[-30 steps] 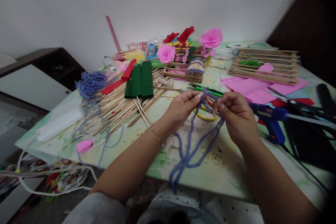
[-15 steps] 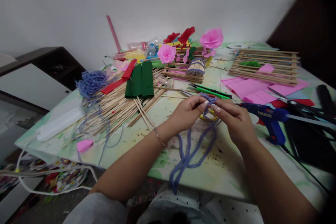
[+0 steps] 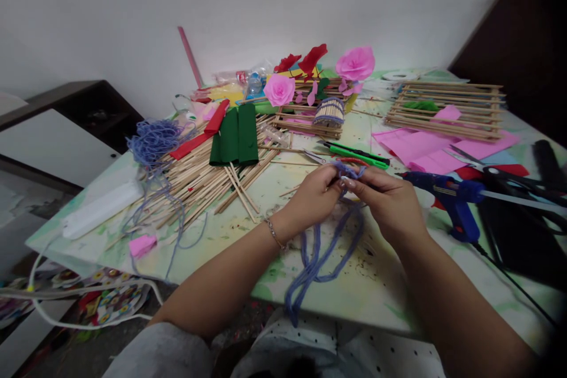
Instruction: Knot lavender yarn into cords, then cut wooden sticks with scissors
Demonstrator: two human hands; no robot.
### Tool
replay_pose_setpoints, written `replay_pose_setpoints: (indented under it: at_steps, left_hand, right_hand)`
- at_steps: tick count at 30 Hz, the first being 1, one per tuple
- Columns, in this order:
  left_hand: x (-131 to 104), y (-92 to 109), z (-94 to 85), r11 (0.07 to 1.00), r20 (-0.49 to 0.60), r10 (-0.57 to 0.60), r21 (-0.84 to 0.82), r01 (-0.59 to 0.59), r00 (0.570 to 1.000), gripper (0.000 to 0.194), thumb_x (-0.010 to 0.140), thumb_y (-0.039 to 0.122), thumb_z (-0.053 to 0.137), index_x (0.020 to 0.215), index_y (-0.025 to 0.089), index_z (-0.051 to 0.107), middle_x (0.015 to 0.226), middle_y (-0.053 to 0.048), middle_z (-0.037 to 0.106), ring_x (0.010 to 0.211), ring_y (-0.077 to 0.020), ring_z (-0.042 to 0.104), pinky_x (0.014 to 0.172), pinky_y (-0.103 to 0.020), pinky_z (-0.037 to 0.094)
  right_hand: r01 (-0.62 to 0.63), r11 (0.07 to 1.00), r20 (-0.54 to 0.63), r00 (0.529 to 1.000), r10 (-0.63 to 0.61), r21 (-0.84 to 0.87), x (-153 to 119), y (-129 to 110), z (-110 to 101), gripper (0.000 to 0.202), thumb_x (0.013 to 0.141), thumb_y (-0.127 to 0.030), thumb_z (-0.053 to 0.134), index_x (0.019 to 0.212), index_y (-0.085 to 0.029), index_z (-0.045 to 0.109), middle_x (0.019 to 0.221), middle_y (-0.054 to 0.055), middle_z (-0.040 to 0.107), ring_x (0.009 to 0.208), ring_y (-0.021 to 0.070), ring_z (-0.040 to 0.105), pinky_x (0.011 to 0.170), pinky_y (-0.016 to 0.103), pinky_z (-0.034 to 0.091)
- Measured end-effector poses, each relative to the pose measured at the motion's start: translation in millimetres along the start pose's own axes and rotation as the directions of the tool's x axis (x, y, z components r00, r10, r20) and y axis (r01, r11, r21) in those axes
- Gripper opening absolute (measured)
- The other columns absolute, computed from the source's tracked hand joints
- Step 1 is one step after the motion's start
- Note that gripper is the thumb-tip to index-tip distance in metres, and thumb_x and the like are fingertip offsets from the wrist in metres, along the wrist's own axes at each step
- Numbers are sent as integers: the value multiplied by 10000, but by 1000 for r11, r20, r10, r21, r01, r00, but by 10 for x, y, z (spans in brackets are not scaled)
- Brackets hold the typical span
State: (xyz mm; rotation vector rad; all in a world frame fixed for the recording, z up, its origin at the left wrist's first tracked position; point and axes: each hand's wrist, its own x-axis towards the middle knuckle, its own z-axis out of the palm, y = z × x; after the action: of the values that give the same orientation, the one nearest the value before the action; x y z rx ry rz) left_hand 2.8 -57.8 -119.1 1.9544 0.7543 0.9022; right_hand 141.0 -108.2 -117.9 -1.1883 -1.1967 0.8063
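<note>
Blue-purple yarn (image 3: 348, 170) is pinched between my two hands near the middle of the table. My left hand (image 3: 319, 194) grips it from the left, thumb and fingers pressed together. From the right, my right hand (image 3: 390, 198) has its fingertips closed on the same yarn, almost touching the left thumb. Long yarn strands (image 3: 316, 266) hang in loops beneath and trail to the table's front edge. Just behind the hands lie a green utility knife (image 3: 358, 156) and the tips of a pair of scissors (image 3: 315, 157). The hands partly hide the yarn where they grip it.
To the left, many thin wooden sticks (image 3: 190, 180) lie under folded dark green paper (image 3: 234, 136), near a yarn heap (image 3: 153, 140). A blue glue gun (image 3: 458, 192) rests at right. Behind stand pink paper flowers (image 3: 280, 90) and a stick rack (image 3: 445, 109).
My fingers have shifted on the yarn, with the left hand turned further inward. The yellow ring seen below the fingers before is now hidden. The other things stay put.
</note>
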Motion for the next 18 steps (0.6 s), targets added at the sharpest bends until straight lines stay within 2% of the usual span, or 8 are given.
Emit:
replay_pose_setpoints:
  at_steps: [4,6,9,13,16,18]
  left_hand:
    - [-2,-44,56,987,31,-76,-138,80,997,145,873,229,467,945,141,558,926,-60,611,873,-162,557,825,-306,455]
    - [-9,-43,72,979,61,-118,-158,126,991,154,880,247,461,920,138,562,908,-62,611,860,-160,559,825,-311,459]
    - [-20,5,61,958,58,-170,-225,179,984,144,867,256,488,904,142,568,909,-59,615,874,-161,564,836,-309,459]
    - [-21,107,-10,895,-40,-109,-438,80,993,265,844,303,554,1069,164,574,1085,-74,620,1023,-180,565,894,-300,446]
    - [-7,137,-49,935,-58,-13,-354,-9,998,249,851,343,565,972,147,661,1061,-85,657,1022,-183,577,910,-291,431]
    - [9,123,-61,947,-128,-11,-321,-31,992,263,852,363,567,869,132,691,982,-88,683,960,-174,598,881,-281,440]
  right_hand:
    - [-70,997,-146,986,74,29,-1,-9,-2,84,634,-253,773,706,-220,746,697,-8,651,699,133,554,688,283,416]
    - [-112,990,-171,977,125,87,-3,-1,5,98,612,-264,784,661,-204,723,658,-12,632,659,125,534,656,277,405]
    - [-126,980,-136,980,147,151,-2,29,14,141,629,-297,773,674,-196,685,661,-15,612,639,122,516,647,280,397]
    - [-59,996,-47,997,62,67,2,70,9,175,719,-353,707,724,-201,622,685,-17,563,657,128,491,659,284,383]
    - [45,996,31,999,-42,-75,-1,80,3,181,772,-344,653,698,-199,573,662,-23,508,645,124,451,636,271,361]
    - [97,981,72,994,-85,-168,-7,79,4,206,788,-335,627,664,-196,539,643,-25,485,629,120,426,621,265,350]
